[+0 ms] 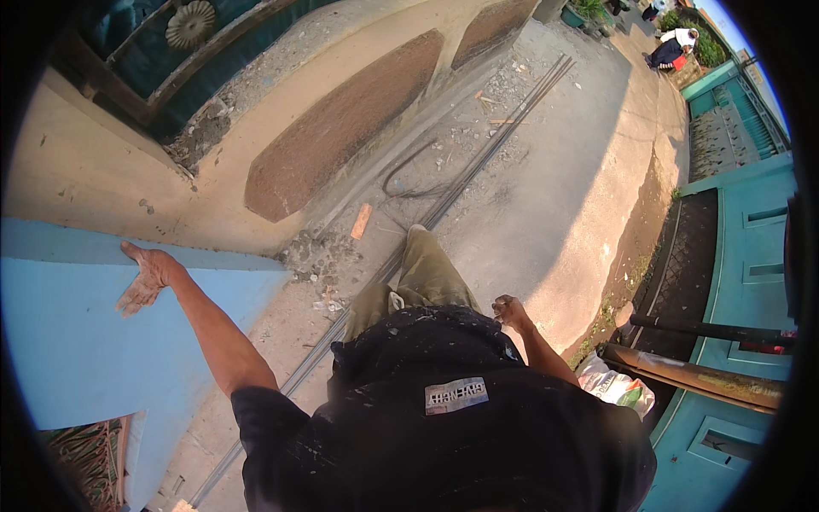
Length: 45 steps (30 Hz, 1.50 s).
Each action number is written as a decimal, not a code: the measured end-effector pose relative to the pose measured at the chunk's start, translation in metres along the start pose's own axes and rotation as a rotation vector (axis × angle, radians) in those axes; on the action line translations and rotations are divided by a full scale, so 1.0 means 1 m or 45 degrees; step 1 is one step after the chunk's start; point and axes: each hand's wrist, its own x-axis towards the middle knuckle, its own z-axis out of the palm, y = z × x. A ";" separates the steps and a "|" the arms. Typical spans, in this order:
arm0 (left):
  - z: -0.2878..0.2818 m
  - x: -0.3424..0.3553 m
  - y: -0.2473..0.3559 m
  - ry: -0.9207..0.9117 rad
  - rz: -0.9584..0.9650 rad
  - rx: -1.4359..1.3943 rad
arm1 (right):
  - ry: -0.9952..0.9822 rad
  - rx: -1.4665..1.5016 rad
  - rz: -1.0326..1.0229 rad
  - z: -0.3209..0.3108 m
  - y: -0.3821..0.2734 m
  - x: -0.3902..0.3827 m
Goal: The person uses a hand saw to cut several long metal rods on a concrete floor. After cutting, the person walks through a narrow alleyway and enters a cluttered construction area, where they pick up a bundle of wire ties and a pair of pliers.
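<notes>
My left hand (147, 277) is stretched out at the left with its fingers spread, nothing in it. It is over the top part of a light blue wall (77, 316); whether the palm touches the wall I cannot tell. My right hand (512, 314) hangs beside my hip, its fingers curled in, and I see nothing in them. Long thin metal rods (478, 162) lie along the ground and run beneath my legs.
A beige wall (213, 154) with brown panels borders the left. An orange brick piece (361, 222) and rubble lie beside it. To the right are a turquoise gate (755, 230), a brown pole (708, 375) and a white sack (614, 386). A person (674, 49) is far ahead.
</notes>
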 end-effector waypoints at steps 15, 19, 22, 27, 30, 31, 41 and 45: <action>-0.034 -0.091 -0.024 -0.023 0.293 0.812 | 0.092 0.021 0.226 -0.166 0.055 0.108; -0.073 -0.257 -0.116 -1.270 -0.075 0.650 | 0.100 0.167 0.340 -0.251 -0.026 0.107; -0.107 -0.506 -0.121 -2.323 -0.416 1.080 | 0.204 0.082 0.274 -0.332 -0.008 0.137; -0.031 -0.697 -0.048 -2.997 0.021 0.895 | 0.444 0.530 0.142 -0.435 -0.064 0.156; 0.038 -0.743 0.039 -2.617 -0.330 0.666 | 0.615 0.429 0.102 -0.465 -0.106 0.150; 0.067 -0.753 0.044 -2.500 -0.347 0.584 | 0.614 0.382 0.098 -0.475 -0.112 0.159; 0.162 -0.971 0.000 -2.978 0.485 1.311 | 0.516 0.479 0.180 -0.614 -0.205 0.273; 0.153 -1.124 0.065 -3.050 -0.001 1.360 | 0.368 0.382 0.145 -0.730 -0.267 0.342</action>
